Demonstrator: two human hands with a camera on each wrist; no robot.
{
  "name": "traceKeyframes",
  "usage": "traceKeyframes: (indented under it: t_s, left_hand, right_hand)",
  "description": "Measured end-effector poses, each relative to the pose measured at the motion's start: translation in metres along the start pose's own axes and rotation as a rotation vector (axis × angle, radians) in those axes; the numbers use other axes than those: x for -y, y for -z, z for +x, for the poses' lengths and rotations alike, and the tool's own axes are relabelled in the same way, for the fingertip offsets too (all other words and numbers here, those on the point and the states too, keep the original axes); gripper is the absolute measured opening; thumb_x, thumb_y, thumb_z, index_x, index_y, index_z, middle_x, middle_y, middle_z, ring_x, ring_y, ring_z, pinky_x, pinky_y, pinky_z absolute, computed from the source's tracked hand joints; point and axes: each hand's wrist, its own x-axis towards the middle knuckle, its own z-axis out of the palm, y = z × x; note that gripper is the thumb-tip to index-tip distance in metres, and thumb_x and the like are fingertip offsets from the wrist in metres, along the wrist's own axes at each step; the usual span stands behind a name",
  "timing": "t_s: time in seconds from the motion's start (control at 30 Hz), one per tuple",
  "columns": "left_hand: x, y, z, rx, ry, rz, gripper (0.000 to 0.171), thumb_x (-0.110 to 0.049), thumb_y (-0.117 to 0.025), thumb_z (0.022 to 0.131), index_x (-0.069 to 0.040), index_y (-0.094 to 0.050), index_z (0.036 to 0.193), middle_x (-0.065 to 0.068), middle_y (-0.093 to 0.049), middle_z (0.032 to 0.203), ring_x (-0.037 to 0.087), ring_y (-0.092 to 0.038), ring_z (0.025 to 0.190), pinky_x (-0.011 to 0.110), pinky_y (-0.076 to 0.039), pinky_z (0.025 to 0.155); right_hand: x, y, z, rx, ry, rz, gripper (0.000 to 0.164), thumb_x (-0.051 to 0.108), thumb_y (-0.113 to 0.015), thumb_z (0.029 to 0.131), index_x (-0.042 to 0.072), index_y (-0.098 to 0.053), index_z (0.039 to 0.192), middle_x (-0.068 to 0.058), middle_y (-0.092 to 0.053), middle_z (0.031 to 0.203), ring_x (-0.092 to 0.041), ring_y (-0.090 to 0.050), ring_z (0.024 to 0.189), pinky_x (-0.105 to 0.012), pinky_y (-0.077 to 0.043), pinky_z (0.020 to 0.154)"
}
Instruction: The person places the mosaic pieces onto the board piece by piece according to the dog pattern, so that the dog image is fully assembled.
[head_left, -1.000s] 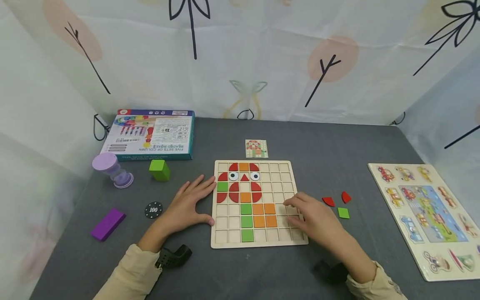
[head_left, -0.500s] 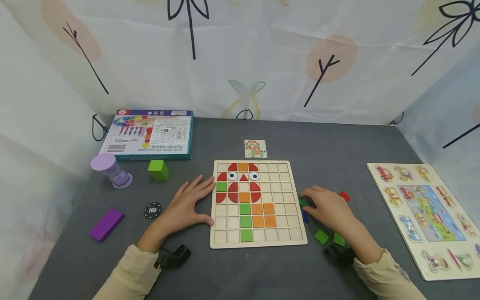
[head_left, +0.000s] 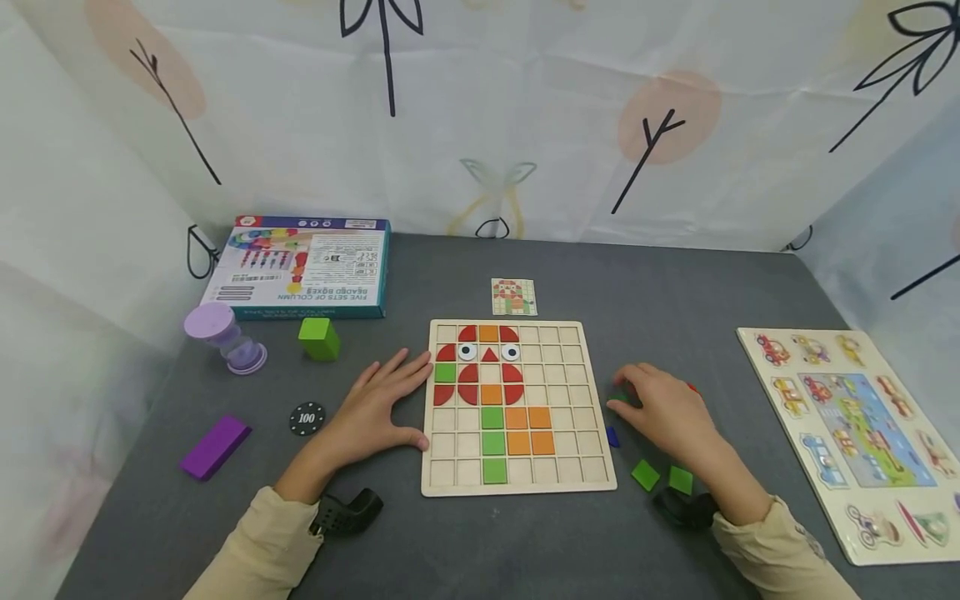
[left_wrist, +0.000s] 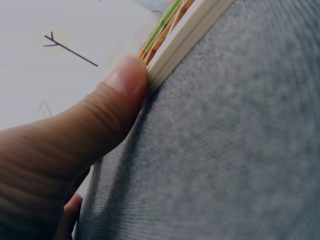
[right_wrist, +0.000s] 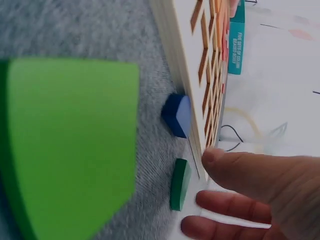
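Note:
A wooden grid board (head_left: 570,490) lies in the middle of the table, partly filled with red, orange and green pieces and two eye pieces. My left hand (head_left: 375,412) rests along its left edge, fingers spread and thumb (left_wrist: 125,82) pressed to the side. Just right of the board is my right hand (head_left: 667,412), thumb and fingers apart with nothing between them. Close by its fingertips lies a dark green piece (right_wrist: 180,185), mostly covered in the head view. A blue piece (head_left: 612,437) sits against the board's right edge. Two green squares (head_left: 645,475) lie near the right wrist.
A small pattern card (head_left: 513,297) lies behind the board. At left are a box (head_left: 300,267), a lilac hourglass (head_left: 225,337), a green cube (head_left: 319,339), a purple block (head_left: 215,448) and a black 100 chip (head_left: 307,419). A picture puzzle board (head_left: 825,517) occupies the right side.
My right hand has moved off the board's right columns to the table beside it. Green and blue pieces there have come into view. My left hand has stayed in place.

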Motion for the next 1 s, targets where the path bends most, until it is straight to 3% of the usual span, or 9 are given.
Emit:
traceKeyframes:
  t_s: [0.5,0.73,1.0]
  left_hand:
    - [-0.002,0.001,0.000,0.007,0.008,-0.001,0.102,-0.056,-0.072,0.057,-0.017,-0.029,0.140,-0.003,-0.023,0.146,0.025,-0.010,0.136,0.051,-0.003,0.105]
    - [-0.002,0.002,-0.001,0.006,0.014,-0.004,0.101,-0.054,-0.073,0.057,-0.017,-0.029,0.140,-0.003,-0.023,0.146,0.025,-0.010,0.136,0.050,-0.002,0.105]
    - [-0.001,0.001,0.000,0.001,-0.007,-0.009,0.101,-0.055,-0.072,0.057,-0.017,-0.029,0.140,-0.005,-0.022,0.147,0.025,-0.010,0.136,0.050,-0.003,0.105]
  right_hand:
    - [0.005,-0.007,0.003,0.019,-0.043,0.017,0.026,0.012,-0.072,0.071,0.006,-0.064,0.096,-0.005,-0.059,0.086,-0.018,-0.057,0.073,-0.031,-0.046,0.056]
    - [0.009,-0.008,0.003,-0.008,-0.038,0.029,0.016,0.012,-0.068,0.073,0.011,-0.063,0.088,0.000,-0.057,0.080,-0.013,-0.052,0.064,-0.026,-0.040,0.048]
    - [0.011,-0.007,0.007,0.002,-0.041,0.033,0.025,0.014,-0.071,0.073,0.012,-0.064,0.097,0.000,-0.054,0.077,-0.010,-0.046,0.058,-0.023,-0.034,0.043]
